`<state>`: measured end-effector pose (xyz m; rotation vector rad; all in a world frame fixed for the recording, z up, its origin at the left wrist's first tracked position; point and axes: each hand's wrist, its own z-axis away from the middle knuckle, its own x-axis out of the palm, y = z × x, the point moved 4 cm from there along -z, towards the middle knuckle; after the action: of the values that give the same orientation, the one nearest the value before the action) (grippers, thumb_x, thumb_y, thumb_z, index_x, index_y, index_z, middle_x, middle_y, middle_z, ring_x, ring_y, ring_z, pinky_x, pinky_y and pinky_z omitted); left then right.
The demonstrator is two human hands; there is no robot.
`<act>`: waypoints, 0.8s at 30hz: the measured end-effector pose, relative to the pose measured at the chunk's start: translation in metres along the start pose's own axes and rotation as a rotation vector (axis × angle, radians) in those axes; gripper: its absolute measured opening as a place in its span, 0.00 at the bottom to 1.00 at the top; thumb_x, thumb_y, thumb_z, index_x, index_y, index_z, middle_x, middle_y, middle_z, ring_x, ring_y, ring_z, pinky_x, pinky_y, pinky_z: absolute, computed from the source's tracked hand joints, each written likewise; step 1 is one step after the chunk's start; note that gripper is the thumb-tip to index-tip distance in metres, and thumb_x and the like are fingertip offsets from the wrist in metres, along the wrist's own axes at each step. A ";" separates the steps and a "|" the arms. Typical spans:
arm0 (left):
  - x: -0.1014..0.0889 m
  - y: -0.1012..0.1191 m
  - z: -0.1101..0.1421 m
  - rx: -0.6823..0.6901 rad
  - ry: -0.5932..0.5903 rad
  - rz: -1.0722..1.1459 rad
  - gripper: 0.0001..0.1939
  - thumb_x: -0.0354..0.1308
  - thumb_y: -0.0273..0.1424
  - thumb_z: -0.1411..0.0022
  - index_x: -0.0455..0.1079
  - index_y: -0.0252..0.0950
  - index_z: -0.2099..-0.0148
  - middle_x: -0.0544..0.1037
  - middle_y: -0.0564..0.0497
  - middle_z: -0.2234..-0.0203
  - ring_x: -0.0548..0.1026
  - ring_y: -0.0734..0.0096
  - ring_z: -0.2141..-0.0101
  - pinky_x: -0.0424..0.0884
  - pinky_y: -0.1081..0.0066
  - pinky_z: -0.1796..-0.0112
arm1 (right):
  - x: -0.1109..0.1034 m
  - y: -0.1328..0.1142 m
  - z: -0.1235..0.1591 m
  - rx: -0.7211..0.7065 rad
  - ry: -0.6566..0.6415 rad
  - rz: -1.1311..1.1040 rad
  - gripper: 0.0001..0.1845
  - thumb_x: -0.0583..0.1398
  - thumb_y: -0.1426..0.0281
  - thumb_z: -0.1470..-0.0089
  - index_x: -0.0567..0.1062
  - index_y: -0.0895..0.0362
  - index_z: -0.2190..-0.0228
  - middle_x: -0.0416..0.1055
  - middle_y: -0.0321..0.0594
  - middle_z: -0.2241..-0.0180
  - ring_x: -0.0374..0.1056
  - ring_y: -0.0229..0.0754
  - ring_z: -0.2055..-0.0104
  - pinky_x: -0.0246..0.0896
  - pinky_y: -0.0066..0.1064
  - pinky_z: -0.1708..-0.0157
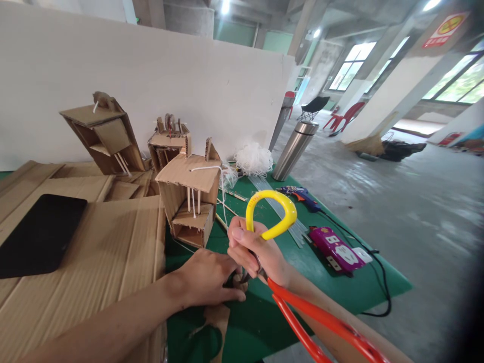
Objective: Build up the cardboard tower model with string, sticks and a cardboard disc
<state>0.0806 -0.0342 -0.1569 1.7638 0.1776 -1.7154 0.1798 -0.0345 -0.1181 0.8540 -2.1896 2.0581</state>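
My right hand (257, 247) is closed around the middle of a pair of scissors (271, 214), near the pivot. One yellow loop handle sticks up above the fist, and the red handle runs down towards the lower right. A dark blade points down-left at a small round cardboard piece (241, 287). My left hand (212, 277) grips that piece low over the green table, its fingers partly hidden. Just behind stands a cardboard box model (189, 176) with sticks and white string. Nearer me lies a cut cardboard scrap (223, 322).
Large cardboard sheets (124, 242) and a black tablet-like slab (45, 232) lie left. More cardboard models (109, 131) stand behind. On the right are a glue gun (302, 195), clear glue sticks (280, 212), a purple power strip (335, 249), cables and a steel flask (297, 151).
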 end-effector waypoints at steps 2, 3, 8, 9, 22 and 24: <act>0.000 0.000 0.000 -0.015 0.001 -0.004 0.17 0.62 0.46 0.40 0.71 0.38 0.60 0.80 0.53 0.70 0.79 0.59 0.68 0.72 0.67 0.67 | 0.000 0.000 0.000 -0.004 0.000 0.003 0.15 0.60 0.62 0.42 0.67 0.56 0.76 0.52 0.20 0.91 0.42 0.26 0.91 0.36 0.21 0.89; -0.001 0.001 0.000 -0.016 0.000 -0.002 0.17 0.63 0.46 0.41 0.71 0.38 0.60 0.80 0.53 0.70 0.79 0.58 0.68 0.73 0.66 0.67 | 0.000 0.000 0.000 -0.002 0.000 0.006 0.15 0.60 0.62 0.42 0.67 0.56 0.76 0.52 0.20 0.91 0.42 0.27 0.91 0.36 0.21 0.89; -0.005 0.007 0.004 0.030 -0.006 0.019 0.08 0.63 0.36 0.43 0.71 0.41 0.62 0.80 0.57 0.69 0.79 0.64 0.69 0.72 0.70 0.67 | 0.000 0.000 0.001 0.011 -0.001 0.005 0.16 0.60 0.61 0.42 0.66 0.55 0.76 0.51 0.20 0.91 0.42 0.27 0.91 0.36 0.21 0.90; -0.005 0.007 0.004 0.035 -0.008 0.018 0.06 0.62 0.34 0.43 0.71 0.41 0.63 0.80 0.58 0.70 0.79 0.64 0.69 0.72 0.70 0.67 | 0.000 0.000 0.001 0.010 0.000 0.000 0.15 0.60 0.61 0.42 0.66 0.55 0.76 0.51 0.20 0.91 0.42 0.27 0.91 0.35 0.21 0.90; -0.003 0.005 0.004 0.053 0.011 0.006 0.06 0.62 0.35 0.43 0.70 0.40 0.64 0.80 0.58 0.70 0.79 0.64 0.69 0.71 0.70 0.68 | -0.001 0.002 0.001 0.002 -0.004 -0.028 0.16 0.61 0.61 0.42 0.67 0.56 0.77 0.51 0.20 0.91 0.41 0.26 0.91 0.35 0.21 0.90; -0.002 0.003 0.003 0.049 0.016 0.003 0.07 0.62 0.36 0.42 0.70 0.40 0.63 0.80 0.57 0.70 0.79 0.64 0.69 0.70 0.71 0.69 | -0.002 0.002 0.000 -0.001 -0.005 -0.031 0.16 0.61 0.61 0.42 0.67 0.56 0.76 0.51 0.20 0.91 0.41 0.26 0.91 0.36 0.20 0.90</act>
<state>0.0792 -0.0377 -0.1540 1.8125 0.1408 -1.7177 0.1803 -0.0336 -0.1205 0.8874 -2.1656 2.0427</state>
